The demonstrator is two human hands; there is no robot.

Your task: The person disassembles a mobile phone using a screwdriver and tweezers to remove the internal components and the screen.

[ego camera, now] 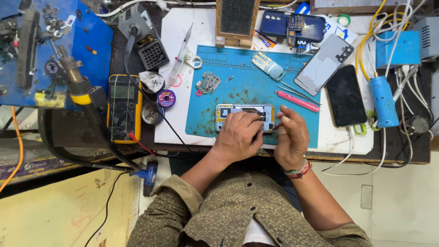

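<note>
A crowded surface (173, 132) carries a blue work mat (238, 98) at frame centre, its near edge close to the surface's front edge. The left hand (238, 137) presses on an opened phone (244, 114) low on the mat. The right hand (290, 137), blurred, hovers just right of it; whether it grips anything cannot be told. Pink tweezers (297, 100) lie on clear mat above.

The left hand (238, 136) covers the lower middle of the opened phone (245, 117), so whatever its fingers (254, 122) press there cannot be seen. The right hand (290, 142) is blurred (fingertips especially), and whether it holds anything cannot be told. The blue tool tray (50, 50) is cut off by the left edge, and the grey box (429, 36) by the right.
</note>
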